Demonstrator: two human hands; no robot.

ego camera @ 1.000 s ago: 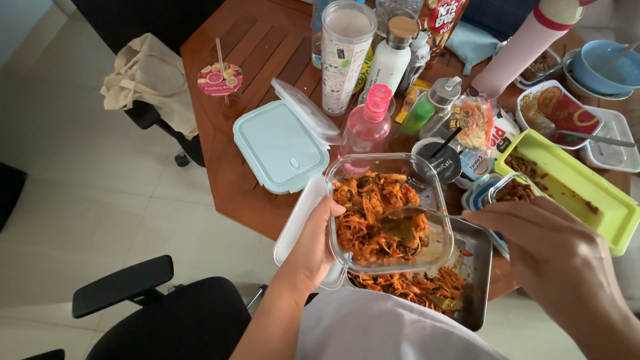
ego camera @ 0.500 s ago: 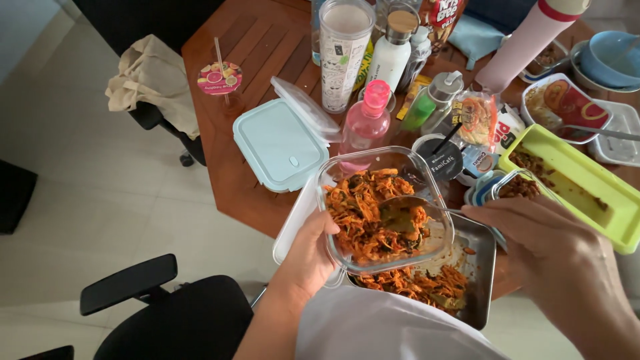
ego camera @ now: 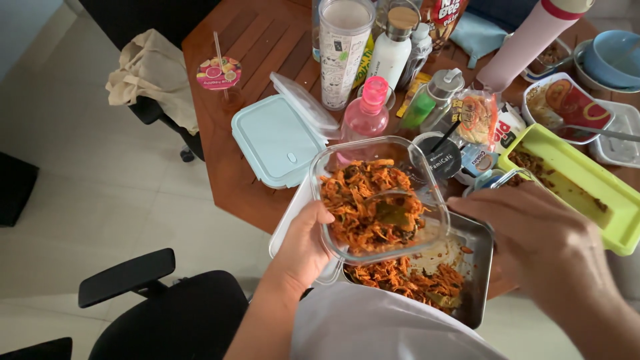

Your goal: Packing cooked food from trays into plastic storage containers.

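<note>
- Two containers are in hand at the near edge of the table (ego camera: 220,170): a steel tray (ego camera: 477,277) lying flat, and a clear glass container (ego camera: 377,200) held tilted just above the tray's far-left part.
- The tray holds a modest heap of orange shredded food (ego camera: 407,279) along its near side; its far-right floor is bare apart from smears and a few scraps. By my judgement, only a lesser share has reached it.
- The left hand (ego camera: 303,247) grasps the glass container at its near-left rim, thumb hooked over the edge and fingers beneath.
- The glass container remains largely full of the same orange mix, piled toward its lower side. Most of the transfer appears still to be done.
- The right hand (ego camera: 533,233) is closed on the handle of a spoon (ego camera: 393,212), whose bowl is buried in the food inside the glass container; the grip itself is mostly hidden by the back of the hand.
- A white lid (ego camera: 290,223) lies beneath the glass container, overhanging the table edge.
- Further in, a pale blue lunch box (ego camera: 277,140) stands shut, a pink bottle (ego camera: 367,117) beside it.
- Toward the right edge, a lime-green tray (ego camera: 587,190) carries food residue.
</note>
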